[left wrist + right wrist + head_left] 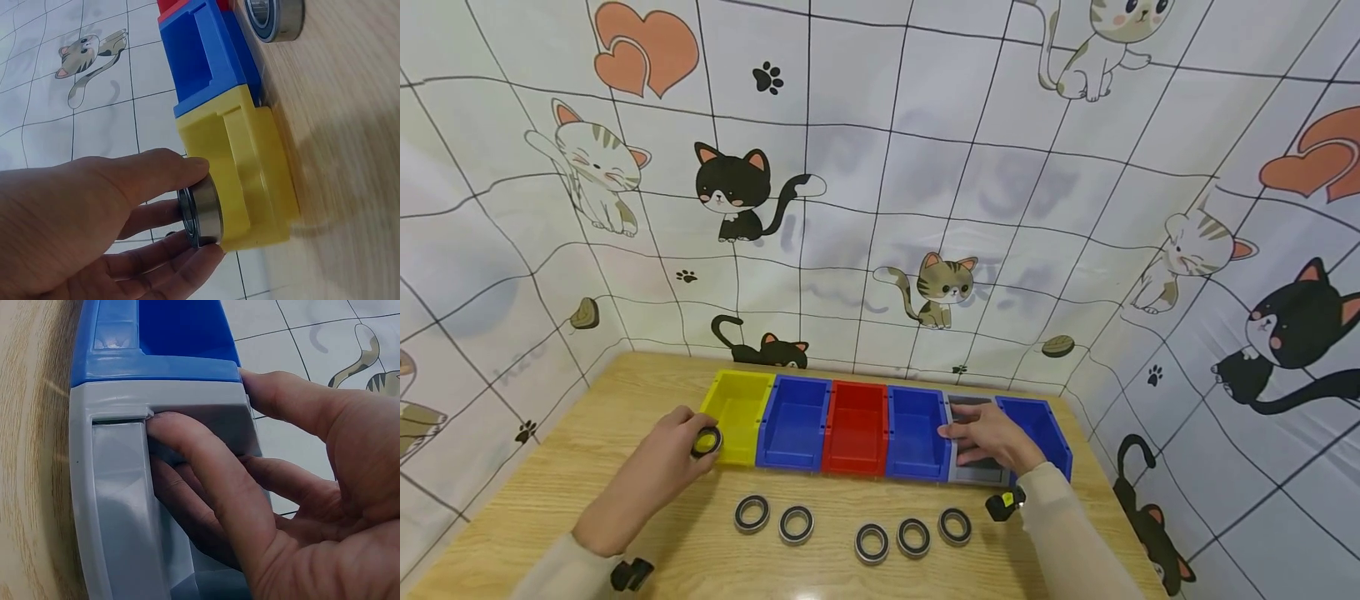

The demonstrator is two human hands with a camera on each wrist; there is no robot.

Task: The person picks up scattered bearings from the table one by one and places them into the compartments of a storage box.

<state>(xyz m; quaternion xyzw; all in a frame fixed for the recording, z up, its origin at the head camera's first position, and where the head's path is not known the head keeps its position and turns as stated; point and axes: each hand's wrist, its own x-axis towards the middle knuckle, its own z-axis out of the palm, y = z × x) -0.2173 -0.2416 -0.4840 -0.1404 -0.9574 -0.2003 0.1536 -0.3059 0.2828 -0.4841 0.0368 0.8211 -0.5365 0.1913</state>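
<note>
My left hand [673, 450] pinches a ball bearing [206, 212], a metal ring with a dark seal, between thumb and fingers. It holds the bearing at the front left corner of the yellow bin [275, 169]. My right hand [988, 435] is over the grey bin [119, 506], with some fingers reaching down into it. One fingertip of that hand is at the edge of the neighbouring blue bin [156, 369]. I see nothing held in the right hand, though its lower fingers are partly hidden in the right wrist view.
A red bin [856, 429], a blue bin [793, 425] and another blue bin [1052, 421] complete the joined row. Several bearings [913, 538] lie on the wooden table [647, 375] in front. A cat-patterned curtain [850, 167] hangs behind and at both sides.
</note>
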